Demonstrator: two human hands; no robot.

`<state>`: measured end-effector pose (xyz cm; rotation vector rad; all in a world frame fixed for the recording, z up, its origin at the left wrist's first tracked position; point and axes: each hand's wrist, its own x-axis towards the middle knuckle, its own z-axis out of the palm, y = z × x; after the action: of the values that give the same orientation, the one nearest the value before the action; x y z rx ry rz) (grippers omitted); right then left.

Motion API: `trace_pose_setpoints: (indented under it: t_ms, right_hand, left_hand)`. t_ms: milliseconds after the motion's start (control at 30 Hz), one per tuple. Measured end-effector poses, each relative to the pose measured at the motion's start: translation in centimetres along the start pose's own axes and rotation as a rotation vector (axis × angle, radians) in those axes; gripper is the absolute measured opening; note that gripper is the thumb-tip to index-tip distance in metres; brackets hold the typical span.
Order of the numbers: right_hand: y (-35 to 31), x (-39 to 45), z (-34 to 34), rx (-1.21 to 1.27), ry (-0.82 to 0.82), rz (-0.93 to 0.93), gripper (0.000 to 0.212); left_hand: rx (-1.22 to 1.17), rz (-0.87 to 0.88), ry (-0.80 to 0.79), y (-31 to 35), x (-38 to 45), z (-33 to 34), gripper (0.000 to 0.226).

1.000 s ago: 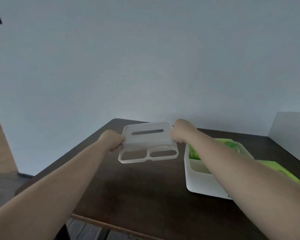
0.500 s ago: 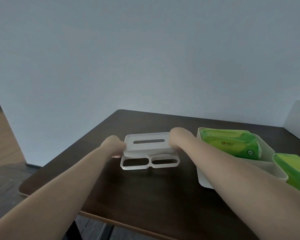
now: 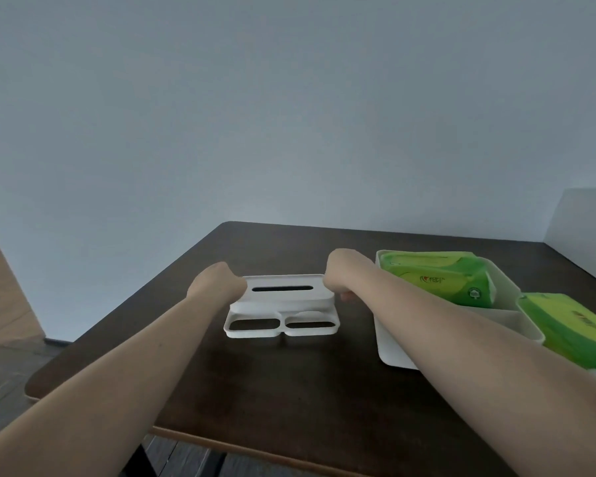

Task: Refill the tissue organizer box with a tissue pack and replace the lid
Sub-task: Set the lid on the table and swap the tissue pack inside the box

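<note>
- Lid (image 3: 283, 302), white plastic with one long dark slot on its raised part and two oval openings on its lower front flange, sits on the dark bench (image 3: 289, 390) a little left of the middle, between the person's two hands.
- Left hand (image 3: 221, 284) is at the lid's left end, closed into a loose fist; its fingers are curled under and hidden from where I stand, but they look clamped on that end of the lid.
- Right hand (image 3: 341, 273) is at the lid's right end, likewise curled shut over the edge; a fingertip shows just below the knuckles, against the lid's corner.
- I cannot tell whether the lid's weight is fully on the bench or partly borne by the hands; its front flange appears to touch the wood.
- Box (image 3: 393, 352), white and open-topped, stands to the right of the lid, apart from it, with the right forearm crossing over its near wall.
- Inside the box lies a green tissue pack (image 3: 441, 277), tilted, its printed end facing the front right.
- A second green pack (image 3: 575, 325) lies farther right, just beside the box's right rim; whether it rests in the box or outside it I cannot tell.
- Both bare forearms stretch out from the near edge of the bench towards the lid.
- A plain pale wall (image 3: 289, 115) rises behind the bench.
</note>
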<state>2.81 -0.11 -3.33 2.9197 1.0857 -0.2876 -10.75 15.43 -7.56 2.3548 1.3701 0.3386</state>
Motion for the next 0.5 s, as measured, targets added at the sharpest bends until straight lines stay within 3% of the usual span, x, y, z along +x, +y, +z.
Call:
trace_pose_setpoints:
  t_ms: [133,400,500]
  right_hand:
    - [0.8,-1.6,-0.8,0.063,0.062,-0.045,0.034]
    - [5.7,-4.7,-3.8,0.305,0.386,-0.096,0.032]
    - [9.2,-5.6,-4.5,0.372,0.466,-0.041,0.019]
  left_hand:
    - [0.035,0.066,0.015,2.0,-1.6,-1.0,0.018]
    - [-0.061,0.25,-0.003,8.2,-5.9,-1.6,0.012]
    - [-0.152,0.296,-0.053,11.1,-7.4,-0.9,0.011]
